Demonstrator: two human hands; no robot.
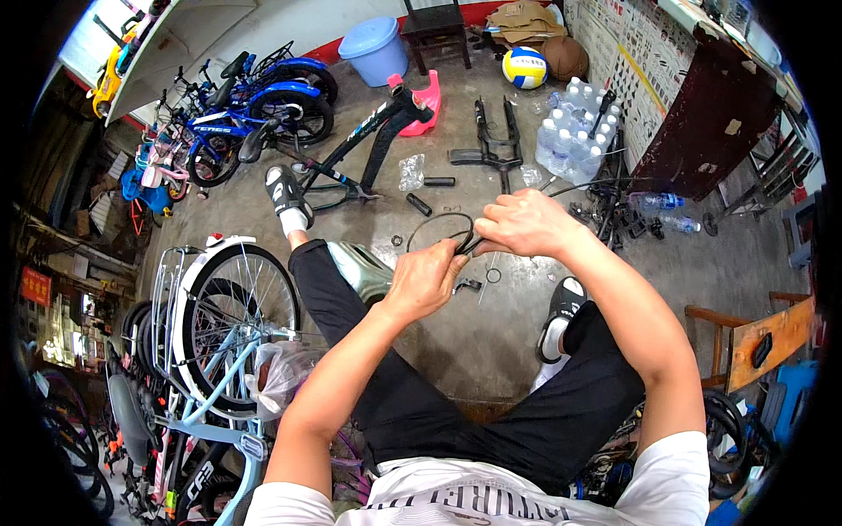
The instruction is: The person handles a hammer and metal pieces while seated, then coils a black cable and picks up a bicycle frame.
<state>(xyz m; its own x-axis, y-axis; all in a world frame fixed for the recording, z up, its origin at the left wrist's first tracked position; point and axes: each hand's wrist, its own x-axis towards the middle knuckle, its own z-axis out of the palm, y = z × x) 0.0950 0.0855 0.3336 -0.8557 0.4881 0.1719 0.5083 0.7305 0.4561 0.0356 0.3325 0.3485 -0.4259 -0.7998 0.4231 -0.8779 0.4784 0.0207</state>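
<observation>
I grip a thin black cable (438, 216), bent into a loop, with both hands in front of me. My left hand (423, 280) is closed on it, lower and to the left. My right hand (524, 223) holds it just above and to the right, a long end trailing rightward. On the floor beyond are a black bike frame (337, 166), a black fork (488, 160) and short black tubes (419, 205). A small ring (494, 275) lies below my hands. A pale green shiny object (355, 267), partly hidden, is beside my left leg.
A pale blue bicycle (224, 373) stands close on my left, folded bikes (263, 114) behind. Bottled water (570, 140) and black parts (605, 197) sit at right, near a wooden stool (763, 342). A blue bucket (373, 53), volleyball (524, 67) and chair (438, 26) line the back.
</observation>
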